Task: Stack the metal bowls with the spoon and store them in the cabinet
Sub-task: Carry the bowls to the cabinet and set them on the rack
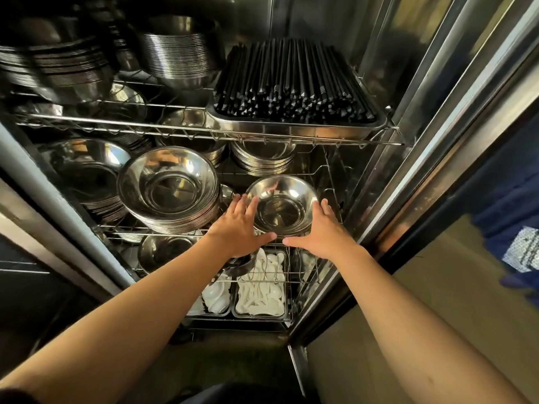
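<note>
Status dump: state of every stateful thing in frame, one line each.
cabinet: open, racks in view
small bowl: upright, at the middle rack; whether it is set down is unclear
left hand: fingers straight, against the small bowl's left side
right hand: fingers straight, against its right side
large bowl stack: nested, upright, middle rack
chopsticks: filling a tray, top rack
white spoons: piled in bins, lower rack

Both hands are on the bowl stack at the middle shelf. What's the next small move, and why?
Probably slide the bowl stack a little deeper onto the middle wire shelf, then let go. It sits near the shelf's front edge, the left hand and right hand flank it with straight fingers, and there looks to be free shelf behind it.
</note>
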The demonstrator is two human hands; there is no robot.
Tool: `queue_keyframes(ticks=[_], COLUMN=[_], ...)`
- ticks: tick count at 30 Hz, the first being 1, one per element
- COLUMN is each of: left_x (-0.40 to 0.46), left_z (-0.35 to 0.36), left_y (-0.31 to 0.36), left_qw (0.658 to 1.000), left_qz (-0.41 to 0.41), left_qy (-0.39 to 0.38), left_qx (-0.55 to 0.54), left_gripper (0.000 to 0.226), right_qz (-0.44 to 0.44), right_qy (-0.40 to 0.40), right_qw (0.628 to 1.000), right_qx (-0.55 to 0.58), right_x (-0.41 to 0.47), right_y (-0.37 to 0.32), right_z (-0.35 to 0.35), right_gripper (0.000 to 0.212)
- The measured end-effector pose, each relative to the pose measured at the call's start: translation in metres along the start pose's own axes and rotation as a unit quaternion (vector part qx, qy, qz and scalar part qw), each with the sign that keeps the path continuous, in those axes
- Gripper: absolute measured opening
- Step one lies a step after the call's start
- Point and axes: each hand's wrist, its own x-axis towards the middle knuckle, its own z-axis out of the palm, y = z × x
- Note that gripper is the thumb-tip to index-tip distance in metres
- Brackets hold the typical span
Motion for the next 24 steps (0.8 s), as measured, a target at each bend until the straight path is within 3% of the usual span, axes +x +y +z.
queue_keyframes(ticks=[24], left_x=[-0.024], left_z=[0.005], left_y=[-0.020], left_qw=[0.999], left_qz=[0.011], left_qy=[0.033], left_qx=[-0.031], left_gripper=[0.087], right_qz=[-0.041], right_qy=[-0.002], right_qw=[0.999], right_qx=[-0.023], right_x=[0.006], right_y=[-0.027], right_z=[0.015], right_gripper=[0.135])
